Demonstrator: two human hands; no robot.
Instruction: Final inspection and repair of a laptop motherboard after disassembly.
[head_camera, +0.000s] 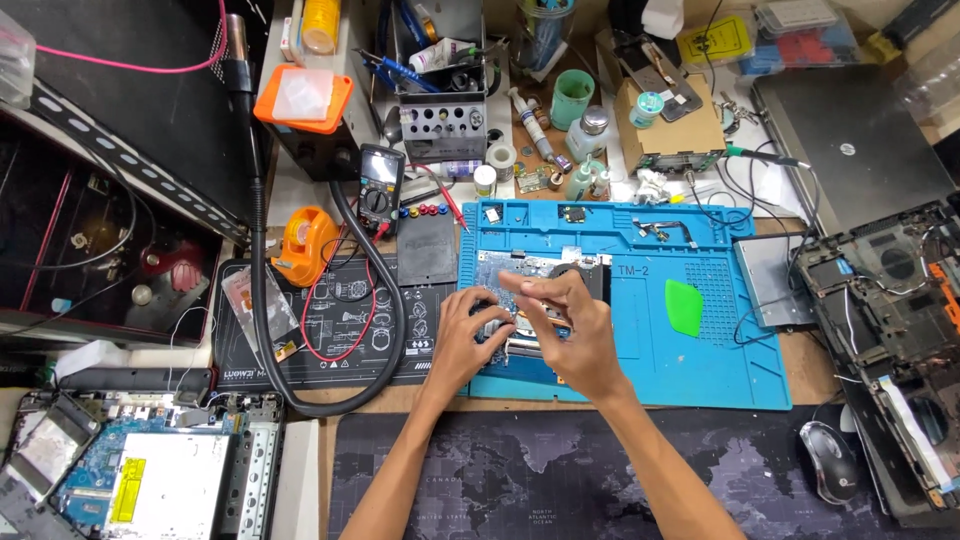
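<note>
A blue circuit board with a dark fan part lies on the blue repair mat. My left hand rests on the board's left side, fingers curled over a small dark part; whether it grips it I cannot tell. My right hand lies over the board's middle, with index finger and thumb pinched at a small metal piece near the board's centre. Much of the board is hidden under both hands.
A green plastic pick lies on the mat's right. A black mat with a thick black hose, orange tape dispenser and multimeter sits left. Opened laptop shells lie right and lower left. A mouse sits lower right.
</note>
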